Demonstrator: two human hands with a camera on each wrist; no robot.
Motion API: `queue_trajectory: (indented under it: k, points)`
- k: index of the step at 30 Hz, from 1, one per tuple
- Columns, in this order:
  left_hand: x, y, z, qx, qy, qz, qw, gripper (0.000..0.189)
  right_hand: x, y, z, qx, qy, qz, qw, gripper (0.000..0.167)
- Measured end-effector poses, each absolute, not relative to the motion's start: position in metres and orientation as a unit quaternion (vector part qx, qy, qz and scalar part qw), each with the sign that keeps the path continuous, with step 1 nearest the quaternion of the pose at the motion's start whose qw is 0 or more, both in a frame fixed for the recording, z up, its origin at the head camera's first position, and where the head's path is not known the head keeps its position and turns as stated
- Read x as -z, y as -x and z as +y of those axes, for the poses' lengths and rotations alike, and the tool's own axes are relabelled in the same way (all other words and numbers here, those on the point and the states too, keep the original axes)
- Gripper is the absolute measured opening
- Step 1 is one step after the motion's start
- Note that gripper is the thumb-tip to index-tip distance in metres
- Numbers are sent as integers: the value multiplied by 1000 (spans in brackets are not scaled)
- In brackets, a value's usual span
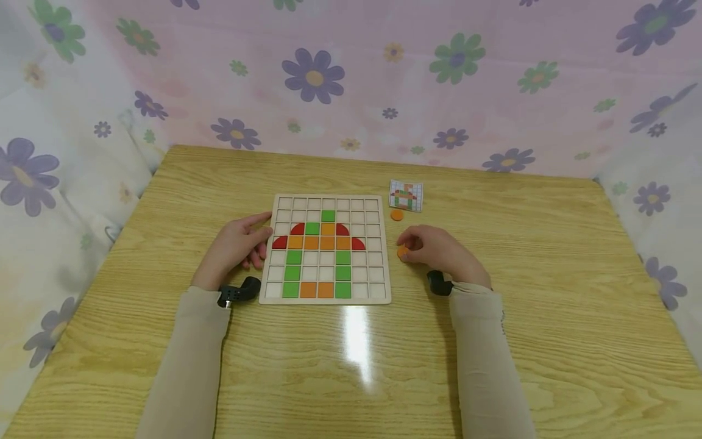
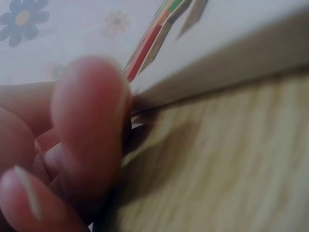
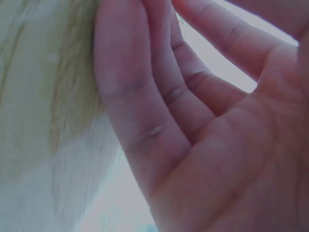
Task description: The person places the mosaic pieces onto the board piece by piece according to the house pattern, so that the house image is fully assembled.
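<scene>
A square wooden grid board [image 1: 375,274] lies on the table, with green, orange and red pieces forming a pattern in its cells. My left hand [image 1: 233,244] rests at the board's left edge, index finger and thumb reaching to the rim. In the left wrist view the thumb [image 2: 89,111] appears blurred beside the board's side [image 2: 231,63]. To the right of the board, my right hand [image 1: 439,249] pinches an orange disc [image 1: 403,250] just above or on the table; I cannot tell which. The right wrist view shows the palm and bent fingers [image 3: 130,63], the disc hidden there.
Beyond the right hand lies a second orange disc [image 1: 397,214]. Just behind it is a small printed card [image 1: 406,196] with a coloured grid pattern. The wooden table [image 1: 548,256] reaches back to a flowered curtain [image 1: 373,79]. Light glares off the table in front of the board.
</scene>
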State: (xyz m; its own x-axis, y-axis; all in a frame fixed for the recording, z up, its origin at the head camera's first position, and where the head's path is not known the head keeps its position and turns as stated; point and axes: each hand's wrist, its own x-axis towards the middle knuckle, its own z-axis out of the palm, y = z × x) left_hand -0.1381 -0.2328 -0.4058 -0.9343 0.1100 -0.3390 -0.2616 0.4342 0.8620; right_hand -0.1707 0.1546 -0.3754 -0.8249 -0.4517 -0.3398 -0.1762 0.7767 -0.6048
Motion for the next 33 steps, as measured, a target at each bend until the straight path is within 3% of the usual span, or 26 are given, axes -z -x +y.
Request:
queue_trajectory:
  k: [10, 33]
  points:
    - [407, 140, -231, -531, 57, 828, 173, 52, 374, 169, 154, 294, 149, 915, 234, 16]
    - [405, 137, -234, -537, 49, 823, 179, 53, 383, 179, 140, 363, 103, 915, 144, 26]
